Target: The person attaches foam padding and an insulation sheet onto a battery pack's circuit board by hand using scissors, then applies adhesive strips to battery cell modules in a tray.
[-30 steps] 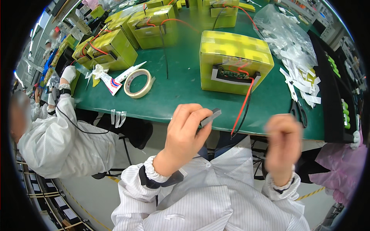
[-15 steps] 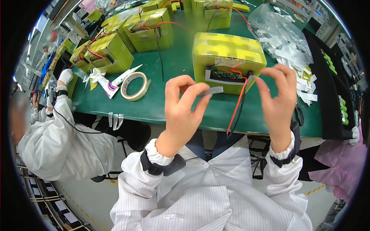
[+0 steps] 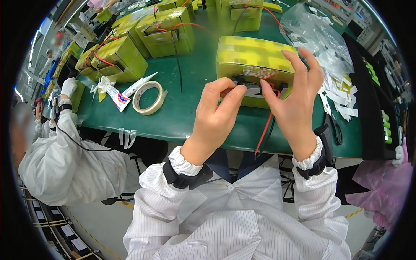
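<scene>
A yellow-green wrapped battery pack stands upright on the green table in front of me. A circuit board sits in the slot on its near face, mostly hidden by my fingers. Red and black wires hang from that slot over the table edge. My left hand is closed, pinching a short pale strip against or just before the slot. My right hand is open, its thumb tip by the slot near the strip and its fingers spread beside the pack's right upper edge.
More wrapped packs with wires stand behind and left. A masking tape roll and a glue tube lie left. Scissors, white strips and a plastic bag lie right. A gloved co-worker sits left.
My left hand has carried the strip forward and right, up to the pack's slot. My right hand has moved left, its thumb now at the slot, and the scissors have come into view.
</scene>
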`<state>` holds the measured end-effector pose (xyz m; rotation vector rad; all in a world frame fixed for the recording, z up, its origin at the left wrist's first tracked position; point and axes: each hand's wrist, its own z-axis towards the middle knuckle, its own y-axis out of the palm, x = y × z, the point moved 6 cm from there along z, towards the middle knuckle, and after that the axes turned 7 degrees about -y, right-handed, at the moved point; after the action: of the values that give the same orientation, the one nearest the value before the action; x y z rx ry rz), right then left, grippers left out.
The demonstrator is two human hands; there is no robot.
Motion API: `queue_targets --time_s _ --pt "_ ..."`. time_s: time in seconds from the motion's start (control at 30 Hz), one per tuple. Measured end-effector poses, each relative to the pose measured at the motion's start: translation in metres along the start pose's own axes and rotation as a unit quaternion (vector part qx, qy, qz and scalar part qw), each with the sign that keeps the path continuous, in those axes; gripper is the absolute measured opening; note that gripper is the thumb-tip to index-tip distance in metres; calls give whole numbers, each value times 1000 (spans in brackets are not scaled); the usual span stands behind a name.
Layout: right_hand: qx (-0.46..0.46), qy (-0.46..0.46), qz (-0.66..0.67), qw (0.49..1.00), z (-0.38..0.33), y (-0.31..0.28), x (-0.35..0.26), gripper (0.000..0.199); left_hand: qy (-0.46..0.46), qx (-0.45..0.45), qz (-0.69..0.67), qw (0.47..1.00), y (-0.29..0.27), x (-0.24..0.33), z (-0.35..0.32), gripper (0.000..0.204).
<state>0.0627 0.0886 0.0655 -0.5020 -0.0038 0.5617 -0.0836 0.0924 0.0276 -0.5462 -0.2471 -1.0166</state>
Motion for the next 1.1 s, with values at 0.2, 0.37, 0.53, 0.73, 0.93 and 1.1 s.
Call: queue_targets --time_s 0.2,0.37,0.53,0.73,0.93,1.1 --pt "-27 14 98 995 -1 8 6 58 80 1 41 996 7 0 3 34" --pt "-34 29 135 990 -2 2 13 56 100 0 60 993 10 -3 1 34" --pt "-32 22 120 992 -8 -7 12 45 122 3 58 991 12 -2 1 34" --pt "1 4 72 997 -15 -9 17 28 131 13 62 989 11 -1 4 33" --pt "-20 -24 70 997 -10 -9 12 26 139 13 45 989 12 -4 3 32" --pt "-69 -60 83 992 -11 -12 -4 26 174 -32 56 983 4 9 -6 29"
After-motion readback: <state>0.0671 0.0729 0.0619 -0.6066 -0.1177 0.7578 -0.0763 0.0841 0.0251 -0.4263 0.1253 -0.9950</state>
